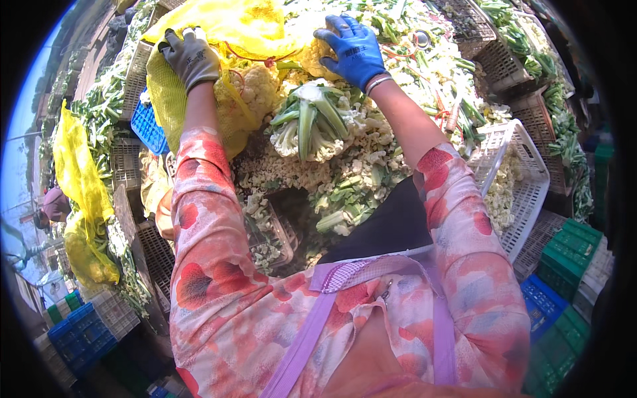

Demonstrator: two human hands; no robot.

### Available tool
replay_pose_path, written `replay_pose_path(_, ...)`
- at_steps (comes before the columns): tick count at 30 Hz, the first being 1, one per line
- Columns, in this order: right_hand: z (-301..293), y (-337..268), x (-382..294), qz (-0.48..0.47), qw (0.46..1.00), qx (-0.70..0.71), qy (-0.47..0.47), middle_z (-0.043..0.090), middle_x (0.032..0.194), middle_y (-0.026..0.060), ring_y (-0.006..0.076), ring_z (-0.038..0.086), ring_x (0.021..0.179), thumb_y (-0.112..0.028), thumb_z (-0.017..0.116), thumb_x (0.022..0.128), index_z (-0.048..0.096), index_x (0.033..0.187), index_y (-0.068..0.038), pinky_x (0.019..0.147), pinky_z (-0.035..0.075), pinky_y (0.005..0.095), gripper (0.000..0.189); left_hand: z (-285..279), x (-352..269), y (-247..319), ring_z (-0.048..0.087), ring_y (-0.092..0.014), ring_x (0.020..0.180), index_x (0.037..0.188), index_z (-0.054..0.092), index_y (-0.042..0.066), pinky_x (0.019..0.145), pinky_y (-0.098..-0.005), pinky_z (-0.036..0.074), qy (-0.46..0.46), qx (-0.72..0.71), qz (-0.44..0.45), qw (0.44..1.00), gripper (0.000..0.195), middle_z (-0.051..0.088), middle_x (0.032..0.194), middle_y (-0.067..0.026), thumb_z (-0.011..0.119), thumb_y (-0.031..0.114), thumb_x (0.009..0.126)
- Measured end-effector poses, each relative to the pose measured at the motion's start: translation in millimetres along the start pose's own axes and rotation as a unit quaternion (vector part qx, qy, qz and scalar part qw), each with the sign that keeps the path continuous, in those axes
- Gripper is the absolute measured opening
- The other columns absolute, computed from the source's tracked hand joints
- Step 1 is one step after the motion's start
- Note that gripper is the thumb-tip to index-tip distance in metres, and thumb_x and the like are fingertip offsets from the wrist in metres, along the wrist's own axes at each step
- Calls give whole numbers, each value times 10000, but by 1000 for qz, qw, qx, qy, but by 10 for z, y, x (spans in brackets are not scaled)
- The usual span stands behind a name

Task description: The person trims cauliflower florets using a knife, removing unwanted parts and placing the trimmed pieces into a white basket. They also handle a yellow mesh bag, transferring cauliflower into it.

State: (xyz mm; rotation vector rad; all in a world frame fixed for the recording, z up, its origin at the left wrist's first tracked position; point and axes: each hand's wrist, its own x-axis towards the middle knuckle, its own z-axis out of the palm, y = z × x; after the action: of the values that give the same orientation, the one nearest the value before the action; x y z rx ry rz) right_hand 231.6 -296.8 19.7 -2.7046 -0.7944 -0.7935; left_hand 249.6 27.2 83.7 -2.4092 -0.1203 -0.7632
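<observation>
My left hand [191, 59], in a grey-white work glove, grips the yellow mesh bag [171, 94] near its mouth. Through the mesh a cauliflower head [256, 87] shows, and a red drawstring [249, 58] runs along the bag's edge. In a blue coated glove, my right hand [356, 52] has its thumb and fingers around another cauliflower head [314, 53] beside the bag opening; its fingertips are partly over the far side. Closer to me, a trimmed cauliflower head [308, 119] lies stem up with green leaf stubs, touched by neither hand.
Cauliflower scraps [358, 184] cover the work surface. A wooden tool handle [453, 119] lies at right, near a tilted white crate [530, 184] holding florets. A blue basket [149, 127] sits left, under the bag. Another yellow mesh bag [82, 199] hangs farther left. A person [54, 204] is beyond.
</observation>
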Motion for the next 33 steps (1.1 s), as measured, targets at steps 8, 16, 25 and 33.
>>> replay_pose_path(8, -502, 535, -953, 124, 974, 174, 70, 627, 1254, 68, 298, 626, 1108, -315, 750, 836, 668, 1158, -187, 954, 498, 420, 356, 135, -85, -86, 420, -336, 1347, 1257, 686, 234, 1055, -521, 402, 33, 30, -2, 999, 454, 619, 1366, -10, 701, 300, 808)
replay_pose_path(16, -609, 1374, -1943, 544, 821, 37, -166, 690, 1157, 215, 368, 670, 1073, -526, 696, 839, 630, 1178, -35, 908, 528, 450, 599, -315, -110, -220, 313, -362, 1458, 1443, 523, 194, 1185, -512, 267, -78, -193, -86, 974, 675, 434, 1541, -121, 657, 244, 783)
replay_pose_path(25, -352, 1926, -2539, 580, 788, 205, -23, 723, 965, 227, 376, 700, 840, -400, 645, 839, 683, 975, 7, 811, 527, 441, 431, -1948, -970, 924, 518, -364, 1280, 1452, 497, 135, 1087, -459, 403, -73, -401, 165, 898, 822, 551, 1373, -193, 805, 421, 745)
replay_pose_path(33, -1487, 1091, -2602, 621, 547, 531, 182, 492, 656, -50, 49, 406, 444, -290, 674, 946, 616, 926, -122, 401, 352, 232, 179, -1667, -788, 813, 573, -351, 1206, 1430, 509, 110, 1036, -379, 462, -388, -457, 214, 772, 930, 566, 1315, -218, 875, 330, 604)
